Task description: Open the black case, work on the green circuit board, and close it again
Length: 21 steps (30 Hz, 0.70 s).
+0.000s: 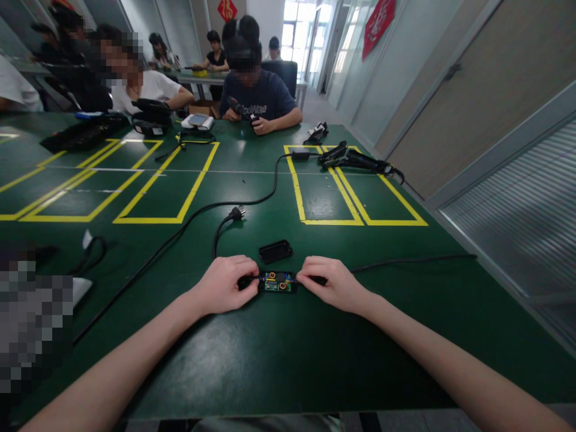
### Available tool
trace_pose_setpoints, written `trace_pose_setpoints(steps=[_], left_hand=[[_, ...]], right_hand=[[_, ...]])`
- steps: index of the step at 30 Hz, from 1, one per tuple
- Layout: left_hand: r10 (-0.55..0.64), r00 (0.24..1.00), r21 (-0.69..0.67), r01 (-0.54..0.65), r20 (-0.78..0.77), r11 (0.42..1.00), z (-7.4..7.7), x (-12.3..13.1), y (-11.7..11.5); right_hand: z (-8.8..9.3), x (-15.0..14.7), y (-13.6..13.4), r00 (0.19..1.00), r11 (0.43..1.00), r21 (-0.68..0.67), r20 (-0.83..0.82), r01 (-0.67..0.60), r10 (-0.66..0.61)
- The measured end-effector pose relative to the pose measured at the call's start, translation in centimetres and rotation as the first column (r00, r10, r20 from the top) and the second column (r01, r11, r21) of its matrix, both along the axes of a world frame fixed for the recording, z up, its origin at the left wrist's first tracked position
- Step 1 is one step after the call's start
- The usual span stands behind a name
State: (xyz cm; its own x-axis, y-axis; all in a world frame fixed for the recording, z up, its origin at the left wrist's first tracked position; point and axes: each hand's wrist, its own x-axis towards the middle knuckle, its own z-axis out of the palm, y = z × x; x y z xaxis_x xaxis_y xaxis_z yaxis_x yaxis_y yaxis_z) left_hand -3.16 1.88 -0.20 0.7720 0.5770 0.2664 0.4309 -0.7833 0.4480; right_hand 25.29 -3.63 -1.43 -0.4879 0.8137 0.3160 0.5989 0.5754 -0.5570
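Observation:
A small black case with its circuit board [279, 281] showing lies on the table between my hands. Two copper-wound coils and some blue and yellow wires can be seen in it. My left hand [229, 283] is closed around the black cable at the case's left end. At the right end, my right hand [330, 282] pinches the other black cable [405, 260], which runs off to the right. Just behind the case lies a black cover [275, 251], its hollow side up. A power plug [236, 213] on a black cord rests behind my left hand.
The green table [216, 372] has yellow tape outlines [148, 220]. A long black cord [211, 206] crosses it to a small black box [300, 155] near dark tool-like parts [355, 161]. Opposite, a person [263, 90] handles a dark object. A blurred person or item is at left.

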Motion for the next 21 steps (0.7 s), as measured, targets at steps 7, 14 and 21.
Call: trace_pose_setpoints(steps=[7,14,21], left_hand=[[-0.022,1.000,-0.010,0.022,0.023,1.000,0.0,0.3,0.2],[0.137,0.990,-0.143,-0.141,-0.037,0.980,0.1,0.9,-0.5],[0.266,0.956,-0.169,-0.285,-0.125,0.944,0.7,1.6,-1.2]], right_hand=[[-0.6,0.0,0.2,0.999,0.999,-0.008,0.028,0.039,-0.039],[-1.0,-0.4,0.4,0.997,0.997,0.015,0.002,0.081,-0.081],[-0.9,-0.5,0.5,0.993,0.993,0.041,0.050,0.106,-0.108]])
